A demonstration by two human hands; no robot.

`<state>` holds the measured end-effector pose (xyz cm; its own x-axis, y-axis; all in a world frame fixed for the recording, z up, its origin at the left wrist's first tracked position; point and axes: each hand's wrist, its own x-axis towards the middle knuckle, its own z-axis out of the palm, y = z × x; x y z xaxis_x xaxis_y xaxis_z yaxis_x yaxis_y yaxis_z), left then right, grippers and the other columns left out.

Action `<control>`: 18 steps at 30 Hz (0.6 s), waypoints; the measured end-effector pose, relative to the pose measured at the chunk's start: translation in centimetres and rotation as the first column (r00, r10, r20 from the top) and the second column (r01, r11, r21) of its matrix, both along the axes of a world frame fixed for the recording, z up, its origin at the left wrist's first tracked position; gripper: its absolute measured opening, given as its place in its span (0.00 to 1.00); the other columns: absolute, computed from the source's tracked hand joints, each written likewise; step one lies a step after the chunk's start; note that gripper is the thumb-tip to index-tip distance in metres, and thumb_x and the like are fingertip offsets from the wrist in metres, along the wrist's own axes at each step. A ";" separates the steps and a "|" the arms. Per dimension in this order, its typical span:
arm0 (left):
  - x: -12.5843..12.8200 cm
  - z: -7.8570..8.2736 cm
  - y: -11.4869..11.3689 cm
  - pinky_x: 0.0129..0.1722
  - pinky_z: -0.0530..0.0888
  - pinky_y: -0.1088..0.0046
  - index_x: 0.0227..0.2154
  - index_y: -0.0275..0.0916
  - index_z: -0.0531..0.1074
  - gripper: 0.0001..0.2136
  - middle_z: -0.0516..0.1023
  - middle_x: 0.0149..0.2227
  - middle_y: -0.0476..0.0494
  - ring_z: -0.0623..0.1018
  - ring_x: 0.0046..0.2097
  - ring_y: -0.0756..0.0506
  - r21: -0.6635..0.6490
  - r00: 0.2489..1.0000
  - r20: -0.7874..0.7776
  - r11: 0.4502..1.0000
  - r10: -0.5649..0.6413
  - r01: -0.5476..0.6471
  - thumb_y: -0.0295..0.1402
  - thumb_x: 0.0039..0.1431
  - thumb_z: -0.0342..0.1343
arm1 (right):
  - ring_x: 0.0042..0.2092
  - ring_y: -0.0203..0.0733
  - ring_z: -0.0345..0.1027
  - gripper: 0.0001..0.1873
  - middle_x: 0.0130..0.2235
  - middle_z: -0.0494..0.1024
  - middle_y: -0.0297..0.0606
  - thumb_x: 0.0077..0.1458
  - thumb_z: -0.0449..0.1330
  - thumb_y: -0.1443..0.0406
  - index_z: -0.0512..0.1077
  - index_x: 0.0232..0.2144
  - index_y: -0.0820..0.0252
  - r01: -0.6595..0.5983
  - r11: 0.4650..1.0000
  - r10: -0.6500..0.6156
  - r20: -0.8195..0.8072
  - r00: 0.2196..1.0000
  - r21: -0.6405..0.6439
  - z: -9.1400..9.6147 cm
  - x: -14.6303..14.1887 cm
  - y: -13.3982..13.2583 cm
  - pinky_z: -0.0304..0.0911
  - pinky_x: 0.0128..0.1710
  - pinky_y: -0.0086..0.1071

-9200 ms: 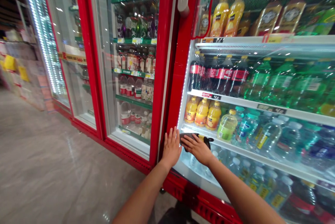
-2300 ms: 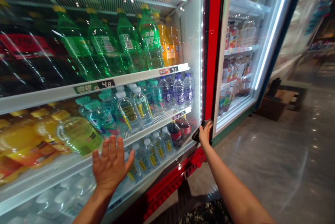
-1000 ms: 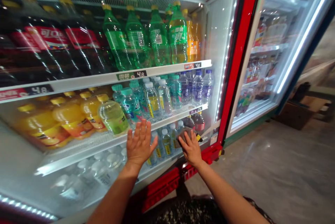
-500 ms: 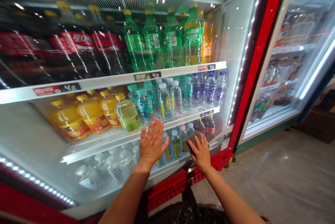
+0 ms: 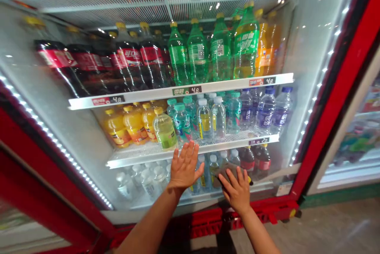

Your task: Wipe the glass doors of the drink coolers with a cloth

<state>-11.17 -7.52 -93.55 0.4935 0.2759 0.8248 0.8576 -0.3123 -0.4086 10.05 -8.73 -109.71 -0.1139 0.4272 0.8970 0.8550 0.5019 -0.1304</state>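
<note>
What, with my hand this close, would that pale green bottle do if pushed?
The pale green bottle looks full, so likely heavy. Upright near the wire shelf's front edge, it could tip, then roll. Its smooth plastic may feel slippery.

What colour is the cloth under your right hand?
The cloth is grey; the head view shows it best.
</note>
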 end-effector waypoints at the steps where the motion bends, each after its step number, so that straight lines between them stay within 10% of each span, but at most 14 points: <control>1: 0.0 0.0 0.0 0.74 0.40 0.57 0.71 0.34 0.49 0.41 0.62 0.68 0.33 0.47 0.74 0.41 0.010 1.000 -0.005 1.000 0.010 -0.010 0.44 0.60 0.58 | 0.74 0.65 0.37 0.45 0.72 0.56 0.25 0.56 0.61 0.66 0.51 0.68 0.25 0.011 1.000 -0.010 -0.032 0.999 0.016 -0.2 0.2 0.2 0.43 0.66 0.74; 6: 0.0 -0.2 -0.3 0.74 0.42 0.57 0.71 0.34 0.51 0.37 0.63 0.67 0.34 0.49 0.74 0.41 0.039 0.998 -0.025 0.997 0.065 -0.064 0.42 0.63 0.55 | 0.73 0.74 0.31 0.44 0.75 0.41 0.34 0.59 0.58 0.62 0.45 0.72 0.37 0.135 0.991 -0.119 -0.371 0.921 0.017 0.9 -2.2 1.0 0.43 0.61 0.82; 12: -0.2 -0.4 -0.5 0.74 0.42 0.57 0.70 0.33 0.53 0.34 0.62 0.67 0.36 0.49 0.74 0.42 0.061 0.997 -0.039 0.996 0.072 -0.070 0.38 0.65 0.54 | 0.74 0.59 0.36 0.43 0.70 0.58 0.21 0.57 0.59 0.66 0.52 0.67 0.22 -0.023 0.997 0.025 -0.031 0.999 0.071 -0.5 -1.6 0.2 0.42 0.68 0.73; 18: -0.1 -0.2 -0.3 0.74 0.37 0.57 0.70 0.34 0.53 0.34 0.59 0.69 0.37 0.45 0.74 0.42 0.034 0.996 -0.043 0.996 0.078 -0.077 0.38 0.65 0.54 | 0.73 0.70 0.37 0.40 0.75 0.43 0.36 0.62 0.53 0.63 0.45 0.73 0.42 0.303 0.945 -0.229 -0.416 0.880 0.121 9.8 -0.2 2.3 0.47 0.64 0.74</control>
